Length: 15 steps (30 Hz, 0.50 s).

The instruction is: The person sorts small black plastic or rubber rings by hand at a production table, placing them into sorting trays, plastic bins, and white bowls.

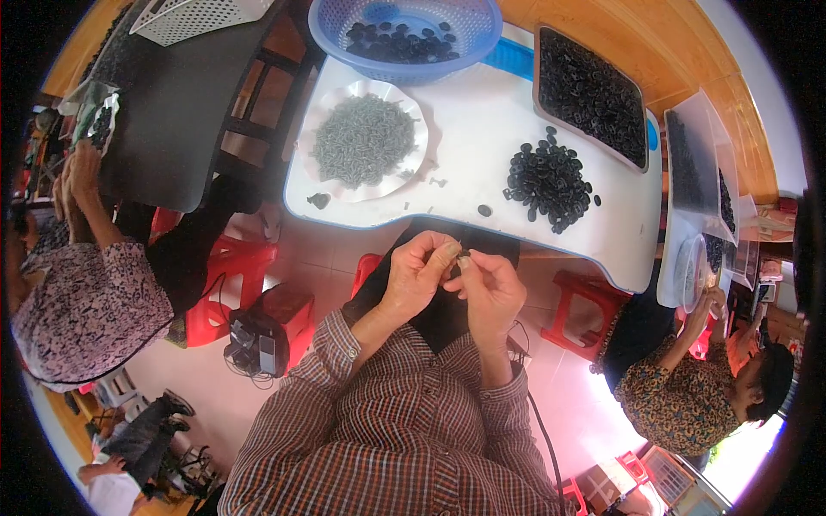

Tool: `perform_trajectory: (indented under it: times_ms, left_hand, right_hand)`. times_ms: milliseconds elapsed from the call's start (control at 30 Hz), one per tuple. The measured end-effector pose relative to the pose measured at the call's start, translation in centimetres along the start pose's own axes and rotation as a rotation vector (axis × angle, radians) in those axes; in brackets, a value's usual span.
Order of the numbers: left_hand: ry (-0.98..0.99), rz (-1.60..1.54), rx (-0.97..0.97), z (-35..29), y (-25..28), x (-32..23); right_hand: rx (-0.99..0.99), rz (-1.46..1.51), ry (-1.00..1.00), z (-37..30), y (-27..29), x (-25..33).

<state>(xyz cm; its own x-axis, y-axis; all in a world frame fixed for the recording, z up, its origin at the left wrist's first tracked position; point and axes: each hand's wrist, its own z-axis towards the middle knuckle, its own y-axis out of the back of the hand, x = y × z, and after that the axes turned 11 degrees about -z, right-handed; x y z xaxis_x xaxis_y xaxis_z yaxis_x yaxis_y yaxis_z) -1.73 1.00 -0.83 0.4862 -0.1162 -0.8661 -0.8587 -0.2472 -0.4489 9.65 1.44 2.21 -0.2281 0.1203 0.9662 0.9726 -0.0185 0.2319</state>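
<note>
My left hand (420, 272) and my right hand (494, 291) meet in front of my chest, just off the near edge of the white table (469, 129). Thumbs and fingers of both are pinched together at the tips. What they hold is too small and too covered to make out. Beyond my left hand stands a white wavy-rimmed plate (416, 163) heaped with small grey translucent pieces (361, 142). Past my right hand lies a loose pile of black oval pieces (551, 179). One single black oval piece (484, 210) rests close to the table's near edge.
A blue colander (323, 34) with black pieces stands at the back, and a tray (590, 146) full of black pieces at the back right. Red stools (585, 314) flank me. Co-workers sit at a dark table (172, 112) on the left and at another on the right.
</note>
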Motion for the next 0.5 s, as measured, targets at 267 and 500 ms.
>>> perform_trajectory:
  times_ms: [267, 500]
  left_hand:
    - [0.005, -0.053, 0.012, -0.05, -0.32, 0.45]
    - [0.018, -0.046, 0.048, 0.13, 0.03, 0.17]
  right_hand:
    - [-0.028, -0.006, 0.062, -0.03, 0.02, -0.46]
    - [0.007, 0.093, -0.027, -0.04, 0.34, 0.14]
